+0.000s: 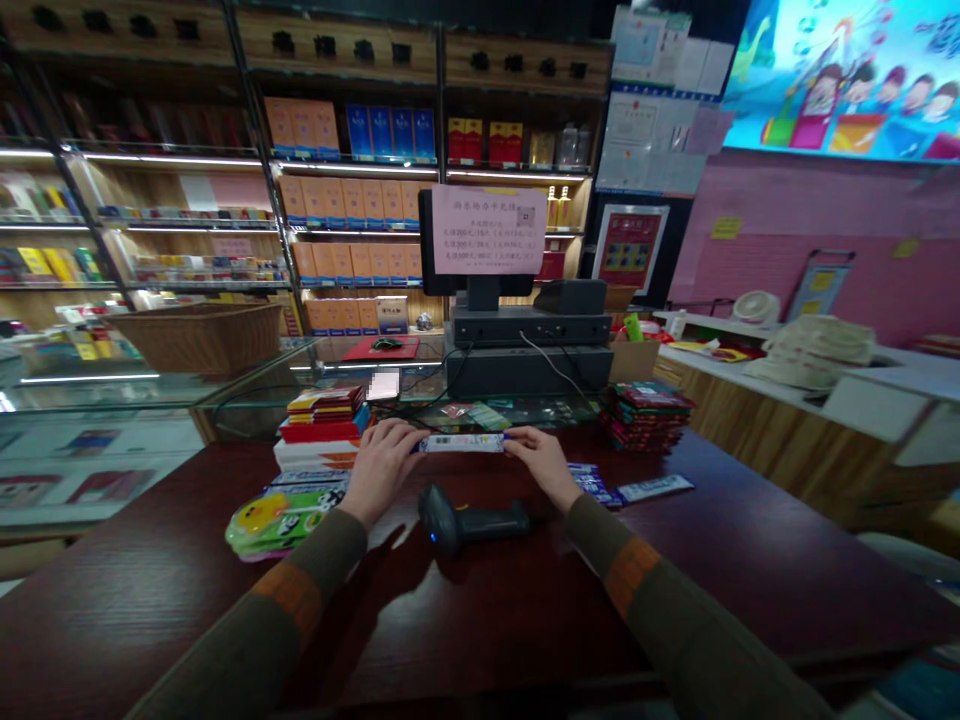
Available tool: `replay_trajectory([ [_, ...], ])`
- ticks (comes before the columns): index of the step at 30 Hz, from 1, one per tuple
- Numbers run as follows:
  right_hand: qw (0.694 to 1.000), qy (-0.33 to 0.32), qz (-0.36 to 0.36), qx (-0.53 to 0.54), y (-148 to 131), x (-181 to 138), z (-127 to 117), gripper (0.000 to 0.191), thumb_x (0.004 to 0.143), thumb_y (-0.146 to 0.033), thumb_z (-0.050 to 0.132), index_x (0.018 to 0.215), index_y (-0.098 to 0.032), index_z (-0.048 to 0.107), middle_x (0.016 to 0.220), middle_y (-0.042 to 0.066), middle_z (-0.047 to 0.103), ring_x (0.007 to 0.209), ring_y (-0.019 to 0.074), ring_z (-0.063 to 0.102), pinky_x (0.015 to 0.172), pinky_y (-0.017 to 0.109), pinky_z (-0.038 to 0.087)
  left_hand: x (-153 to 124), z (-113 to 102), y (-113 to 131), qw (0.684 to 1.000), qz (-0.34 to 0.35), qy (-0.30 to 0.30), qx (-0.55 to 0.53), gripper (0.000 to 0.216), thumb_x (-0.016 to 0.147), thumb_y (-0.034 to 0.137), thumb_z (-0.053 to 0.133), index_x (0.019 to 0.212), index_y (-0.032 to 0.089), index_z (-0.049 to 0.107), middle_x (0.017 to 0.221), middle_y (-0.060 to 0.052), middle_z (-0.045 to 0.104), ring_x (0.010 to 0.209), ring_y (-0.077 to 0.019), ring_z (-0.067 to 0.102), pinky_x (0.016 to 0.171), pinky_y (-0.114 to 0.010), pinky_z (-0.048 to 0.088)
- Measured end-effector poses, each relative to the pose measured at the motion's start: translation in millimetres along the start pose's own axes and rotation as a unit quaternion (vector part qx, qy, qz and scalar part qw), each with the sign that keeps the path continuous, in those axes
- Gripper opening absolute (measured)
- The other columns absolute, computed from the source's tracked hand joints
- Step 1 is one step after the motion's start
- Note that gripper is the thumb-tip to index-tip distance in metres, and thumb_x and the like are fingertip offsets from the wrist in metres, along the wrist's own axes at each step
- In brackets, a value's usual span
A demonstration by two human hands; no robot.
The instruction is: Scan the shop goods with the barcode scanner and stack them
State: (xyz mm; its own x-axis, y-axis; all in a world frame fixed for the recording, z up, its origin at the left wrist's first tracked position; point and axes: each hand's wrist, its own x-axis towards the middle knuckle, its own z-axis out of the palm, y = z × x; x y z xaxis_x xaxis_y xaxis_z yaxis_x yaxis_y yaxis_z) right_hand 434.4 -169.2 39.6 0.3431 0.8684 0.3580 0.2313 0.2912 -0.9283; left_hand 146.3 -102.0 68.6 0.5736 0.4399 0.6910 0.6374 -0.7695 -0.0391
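Stretched between my two hands is a long, narrow packet, white with blue ends and a barcode on the side towards me. My left hand is closed on its left end, and my right hand pinches the right end. Below it on the dark red table lies a black barcode scanner with a small blue light. More blue and white packets lie beyond my right wrist, one long packet apart from them. Near my left forearm is a green pack with a yellow duck.
Stacked booklets and boxes stand behind my left hand. A pile of dark red packets sits at the right. A cash register with a paper sign stands behind, near a wicker basket on the glass counter.
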Motion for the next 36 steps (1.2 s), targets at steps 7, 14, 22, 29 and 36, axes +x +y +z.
replay_trajectory([
  [7, 0.998, -0.011, -0.020, -0.062, 2.0, -8.0, -1.6, 0.032, 0.077, -0.037, 0.068, 0.101, -0.017, 0.072, 0.085, 0.005, 0.077, 0.081, 0.0217, 0.071, 0.077, 0.035, 0.055, -9.5, -3.0, -10.7, 1.000, -0.021, -0.003, 0.008, 0.031, 0.091, 0.031, 0.061, 0.121, 0.026, 0.067, 0.113, -0.008, 0.069, 0.115, -0.0292, 0.052, 0.097, -0.045, 0.038],
  [14, 0.975, -0.085, -0.086, -0.187, -7.3, -21.6, 9.3, 0.025, 0.087, -0.036, 0.060, 0.104, -0.024, 0.072, 0.094, 0.002, 0.077, 0.090, 0.0216, 0.071, 0.085, 0.036, 0.051, -16.7, -6.5, -17.2, 0.999, -0.034, 0.006, 0.010, 0.028, 0.090, 0.030, 0.061, 0.117, 0.028, 0.069, 0.112, -0.008, 0.070, 0.115, -0.0292, 0.053, 0.099, -0.046, 0.038],
  [22, 0.920, -0.225, -0.159, -0.280, -26.7, -40.5, 25.8, 0.035, 0.090, -0.043, 0.064, 0.121, -0.028, 0.068, 0.109, 0.004, 0.074, 0.108, 0.0242, 0.064, 0.099, 0.041, 0.043, -30.2, -17.7, -27.1, 0.998, -0.054, 0.006, 0.031, 0.027, 0.090, 0.030, 0.062, 0.116, 0.026, 0.069, 0.110, -0.008, 0.071, 0.115, -0.0294, 0.054, 0.100, -0.047, 0.037],
  [29, 0.867, -0.333, -0.172, -0.328, -24.2, -52.2, 22.2, 0.092, 0.061, -0.059, 0.085, 0.142, -0.029, 0.053, 0.128, 0.010, 0.064, 0.120, 0.0310, 0.055, 0.104, 0.044, 0.038, -41.2, -25.2, -39.0, 0.997, -0.058, 0.009, 0.053, 0.029, 0.091, 0.032, 0.061, 0.119, 0.027, 0.068, 0.111, -0.008, 0.070, 0.113, -0.0286, 0.055, 0.100, -0.046, 0.037],
  [36, 0.845, -0.348, -0.194, -0.357, -24.9, -58.5, 19.5, 0.063, 0.069, -0.042, 0.083, 0.126, -0.025, 0.061, 0.120, 0.008, 0.068, 0.110, 0.0291, 0.059, 0.097, 0.042, 0.039, -49.8, -24.9, -49.4, 0.996, -0.069, 0.010, 0.063, 0.029, 0.091, 0.032, 0.062, 0.118, 0.027, 0.068, 0.112, -0.007, 0.070, 0.113, -0.0290, 0.054, 0.099, -0.046, 0.035],
])
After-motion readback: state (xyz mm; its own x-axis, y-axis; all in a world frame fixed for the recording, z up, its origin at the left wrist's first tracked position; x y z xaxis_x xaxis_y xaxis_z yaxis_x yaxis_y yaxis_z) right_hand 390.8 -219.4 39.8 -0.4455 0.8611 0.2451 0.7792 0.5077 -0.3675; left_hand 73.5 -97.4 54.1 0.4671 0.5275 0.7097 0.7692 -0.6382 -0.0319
